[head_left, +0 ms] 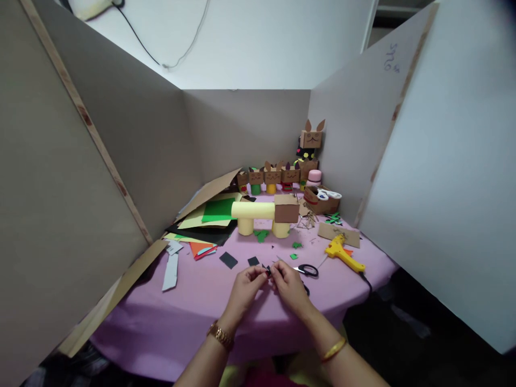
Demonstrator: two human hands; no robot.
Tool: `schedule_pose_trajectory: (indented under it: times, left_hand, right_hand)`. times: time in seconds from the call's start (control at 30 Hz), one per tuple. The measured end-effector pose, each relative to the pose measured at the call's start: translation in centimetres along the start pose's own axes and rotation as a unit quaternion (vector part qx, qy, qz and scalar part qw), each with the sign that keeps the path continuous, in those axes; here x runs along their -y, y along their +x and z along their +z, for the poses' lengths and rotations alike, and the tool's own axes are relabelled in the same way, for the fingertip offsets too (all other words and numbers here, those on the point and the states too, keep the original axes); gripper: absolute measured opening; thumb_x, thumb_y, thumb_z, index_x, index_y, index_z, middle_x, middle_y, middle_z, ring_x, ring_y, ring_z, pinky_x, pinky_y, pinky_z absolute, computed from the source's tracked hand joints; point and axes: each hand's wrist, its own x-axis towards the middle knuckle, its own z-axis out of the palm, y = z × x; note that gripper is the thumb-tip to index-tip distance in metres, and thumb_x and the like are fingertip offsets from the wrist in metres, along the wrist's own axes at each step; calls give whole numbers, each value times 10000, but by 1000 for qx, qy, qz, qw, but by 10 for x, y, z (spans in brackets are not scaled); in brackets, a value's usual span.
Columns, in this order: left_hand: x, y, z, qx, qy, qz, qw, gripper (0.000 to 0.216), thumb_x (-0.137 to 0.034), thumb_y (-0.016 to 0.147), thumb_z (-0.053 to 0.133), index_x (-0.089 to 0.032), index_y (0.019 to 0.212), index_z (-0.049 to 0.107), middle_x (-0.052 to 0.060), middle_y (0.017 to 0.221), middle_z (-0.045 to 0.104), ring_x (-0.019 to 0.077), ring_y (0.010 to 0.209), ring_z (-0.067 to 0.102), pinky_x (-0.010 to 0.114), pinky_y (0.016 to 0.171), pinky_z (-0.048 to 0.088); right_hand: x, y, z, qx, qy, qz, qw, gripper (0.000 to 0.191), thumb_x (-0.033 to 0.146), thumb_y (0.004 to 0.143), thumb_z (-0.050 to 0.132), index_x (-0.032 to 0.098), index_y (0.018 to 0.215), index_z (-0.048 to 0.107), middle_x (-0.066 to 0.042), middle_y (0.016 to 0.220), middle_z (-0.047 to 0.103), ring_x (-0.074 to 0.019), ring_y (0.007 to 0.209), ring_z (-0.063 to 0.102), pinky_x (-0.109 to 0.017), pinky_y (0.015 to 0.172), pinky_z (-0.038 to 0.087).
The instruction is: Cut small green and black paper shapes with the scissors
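My left hand (249,286) and my right hand (288,283) meet at the near middle of the table, fingertips pinched on a small piece of black paper (269,271). Most of that piece is hidden by the fingers. Scissors with black handles (308,270) lie by my right hand, partly behind it. Beyond my fingers are a black paper rectangle (229,260) and a smaller black paper piece (253,261). Farther back stands a yellow paper-roll figure (253,210) with a brown cardboard box head (286,209).
A yellow glue gun (342,253) lies at the right by a cardboard strip (350,235). Coloured paper sheets (217,210) pile up at the left. Box-headed animal figures (273,176) line the back, near a cardboard box (318,201) with white-handled scissors (328,194). Grey panels enclose the pink-covered table (193,301).
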Motion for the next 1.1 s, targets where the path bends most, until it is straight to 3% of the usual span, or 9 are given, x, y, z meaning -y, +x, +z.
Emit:
schedule_pose_trajectory:
  times: [0.27, 0.47, 0.7, 0.9, 1.1]
  left_hand:
    - [-3, -4, 0, 18, 8, -2, 1000, 150, -245, 607, 715, -115, 683, 710, 48, 640, 691, 143, 580, 592, 234, 573, 431]
    - [2, -4, -3, -58, 36, 30, 997, 172, -271, 663, 671, -119, 739, 698, 46, 670, 697, 138, 577, 598, 220, 539, 429]
    - [-1, -10, 0, -115, 119, 104, 981, 141, -252, 708, 618, -147, 757, 698, 52, 742, 706, 184, 712, 632, 269, 664, 472]
    - [-7, -20, 7, -97, 205, 172, 959, 116, -196, 738, 589, -189, 735, 705, 39, 770, 686, 185, 749, 627, 269, 668, 481]
    - [-2, -19, 6, -96, 250, 196, 943, 148, -183, 759, 573, -203, 818, 707, 50, 832, 701, 194, 787, 636, 302, 719, 494]
  right_hand:
    - [-3, 1, 2, -8, 19, 7, 1000, 248, 342, 869, 436, 201, 670, 483, 60, 500, 476, -109, 419, 463, -206, 443, 355]
    - [-1, 1, 1, -20, 24, 4, 999, 254, 356, 867, 441, 188, 699, 532, 46, 521, 507, -118, 441, 476, -215, 452, 372]
    - [7, 0, -2, 0, 11, -31, 999, 169, 261, 800, 546, 169, 737, 674, -21, 650, 647, -179, 639, 583, -262, 611, 423]
    - [6, 1, -1, 5, 23, -36, 999, 172, 226, 797, 546, 169, 785, 708, -49, 717, 694, -199, 693, 624, -279, 649, 463]
    - [0, 1, 0, 14, 34, -38, 999, 191, 219, 789, 550, 170, 869, 717, -78, 828, 729, -222, 783, 657, -320, 726, 497]
